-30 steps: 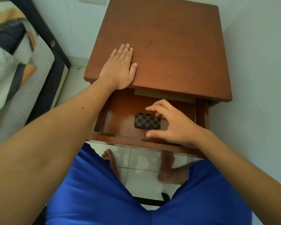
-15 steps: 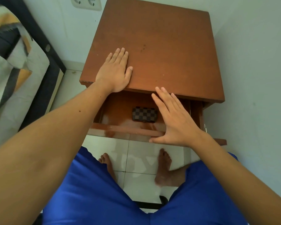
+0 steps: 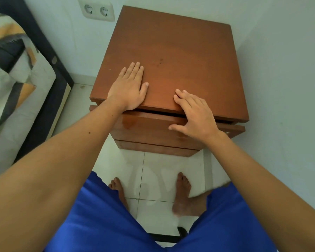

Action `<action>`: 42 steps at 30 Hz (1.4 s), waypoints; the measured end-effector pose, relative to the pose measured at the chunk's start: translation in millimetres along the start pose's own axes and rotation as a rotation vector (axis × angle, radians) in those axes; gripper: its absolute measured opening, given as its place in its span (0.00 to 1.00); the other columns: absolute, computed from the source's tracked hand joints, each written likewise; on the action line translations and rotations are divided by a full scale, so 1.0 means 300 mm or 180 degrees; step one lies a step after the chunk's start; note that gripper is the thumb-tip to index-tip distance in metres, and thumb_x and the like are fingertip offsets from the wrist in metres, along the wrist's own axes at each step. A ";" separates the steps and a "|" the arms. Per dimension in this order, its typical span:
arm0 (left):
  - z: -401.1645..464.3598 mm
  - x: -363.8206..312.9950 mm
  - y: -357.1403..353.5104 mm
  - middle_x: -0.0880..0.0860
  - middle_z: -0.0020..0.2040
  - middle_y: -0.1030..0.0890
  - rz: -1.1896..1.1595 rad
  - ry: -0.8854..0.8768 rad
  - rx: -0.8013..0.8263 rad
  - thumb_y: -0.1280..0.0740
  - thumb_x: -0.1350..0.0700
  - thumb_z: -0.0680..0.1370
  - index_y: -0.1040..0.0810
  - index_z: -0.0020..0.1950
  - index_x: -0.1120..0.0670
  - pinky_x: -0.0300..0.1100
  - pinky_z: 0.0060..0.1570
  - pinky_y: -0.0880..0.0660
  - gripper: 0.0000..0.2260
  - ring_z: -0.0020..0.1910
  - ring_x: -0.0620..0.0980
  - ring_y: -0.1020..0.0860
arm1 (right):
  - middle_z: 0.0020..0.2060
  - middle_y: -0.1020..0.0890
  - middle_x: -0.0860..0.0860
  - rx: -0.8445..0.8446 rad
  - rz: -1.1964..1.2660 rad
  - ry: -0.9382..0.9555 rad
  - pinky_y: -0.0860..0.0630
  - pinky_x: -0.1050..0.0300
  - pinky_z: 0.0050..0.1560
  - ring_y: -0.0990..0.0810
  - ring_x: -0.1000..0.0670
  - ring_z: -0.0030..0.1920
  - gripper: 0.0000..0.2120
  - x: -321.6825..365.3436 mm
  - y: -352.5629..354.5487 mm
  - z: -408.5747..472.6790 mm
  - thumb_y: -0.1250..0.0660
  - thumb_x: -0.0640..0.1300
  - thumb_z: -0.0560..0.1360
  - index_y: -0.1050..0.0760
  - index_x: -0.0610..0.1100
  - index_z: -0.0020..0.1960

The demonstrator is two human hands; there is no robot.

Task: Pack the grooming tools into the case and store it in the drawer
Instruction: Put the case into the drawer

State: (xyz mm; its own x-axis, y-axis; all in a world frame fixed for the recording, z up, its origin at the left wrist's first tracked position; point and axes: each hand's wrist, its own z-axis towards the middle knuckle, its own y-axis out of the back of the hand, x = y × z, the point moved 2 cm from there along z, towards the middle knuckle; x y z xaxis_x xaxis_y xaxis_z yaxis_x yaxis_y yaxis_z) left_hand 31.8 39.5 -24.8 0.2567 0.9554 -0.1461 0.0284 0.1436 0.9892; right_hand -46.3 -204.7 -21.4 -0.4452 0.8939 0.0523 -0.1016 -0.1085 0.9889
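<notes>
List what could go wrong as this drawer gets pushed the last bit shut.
1. The right hand lies across the drawer front with fingertips on the nightstand top; a dark gap remains between them, so skin might get pinched there.
2. The gap looks uneven, so the drawer may jam skewed.
3. The left hand presses near the top's front edge; a hard shove could shift the stand.

Pushed the drawer (image 3: 149, 124) almost fully shut with the right hand (image 3: 195, 115). Hid the checkered case from sight. Ended with fingers laid over the surface (image 3: 171, 57) edge.
</notes>
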 end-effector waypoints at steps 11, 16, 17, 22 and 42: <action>0.005 0.002 -0.012 0.54 0.85 0.51 0.0021 0.0057 -0.0027 0.59 0.41 0.85 0.52 0.84 0.56 0.49 0.81 0.56 0.31 0.83 0.51 0.55 | 0.76 0.26 0.48 -0.0262 -0.0062 -0.0103 0.27 0.47 0.66 0.27 0.45 0.74 0.39 -0.014 -0.038 0.022 0.22 0.62 0.69 0.26 0.44 0.73; 0.006 0.001 -0.013 0.54 0.85 0.51 0.0014 0.0069 -0.0043 0.59 0.41 0.85 0.52 0.84 0.56 0.49 0.81 0.56 0.31 0.83 0.51 0.55 | 0.73 0.25 0.53 -0.0283 0.0387 -0.0319 0.29 0.47 0.68 0.28 0.50 0.72 0.33 -0.021 0.004 0.053 0.37 0.71 0.77 0.25 0.48 0.70; 0.005 0.001 -0.013 0.54 0.85 0.52 0.0011 0.0074 -0.0047 0.59 0.40 0.85 0.52 0.84 0.55 0.49 0.81 0.56 0.31 0.83 0.51 0.55 | 0.74 0.25 0.53 -0.0267 0.0509 -0.0422 0.30 0.46 0.71 0.30 0.51 0.74 0.31 -0.027 0.012 0.075 0.39 0.69 0.79 0.26 0.49 0.72; 0.007 -0.001 -0.007 0.53 0.85 0.53 0.0048 0.0050 -0.0003 0.60 0.41 0.85 0.54 0.84 0.55 0.49 0.81 0.57 0.30 0.83 0.50 0.57 | 0.84 0.41 0.47 0.0175 0.0706 -0.1108 0.48 0.47 0.83 0.46 0.47 0.84 0.38 -0.079 0.023 0.213 0.47 0.67 0.83 0.43 0.44 0.84; 0.010 0.009 -0.027 0.53 0.85 0.53 0.0033 0.0019 -0.0049 0.59 0.42 0.85 0.54 0.84 0.56 0.49 0.81 0.57 0.30 0.83 0.50 0.57 | 0.85 0.54 0.44 0.0445 0.0202 -0.1275 0.56 0.47 0.84 0.57 0.46 0.85 0.39 -0.085 -0.034 0.235 0.58 0.65 0.84 0.54 0.40 0.85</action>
State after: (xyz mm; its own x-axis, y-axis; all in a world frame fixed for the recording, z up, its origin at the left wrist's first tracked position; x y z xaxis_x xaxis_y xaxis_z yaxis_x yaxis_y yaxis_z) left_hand 35.2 40.3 -33.0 0.2511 0.9584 -0.1358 0.0108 0.1375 0.9904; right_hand 28.9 -195.7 -22.9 -0.0632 0.9886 0.1364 0.0487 -0.1335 0.9899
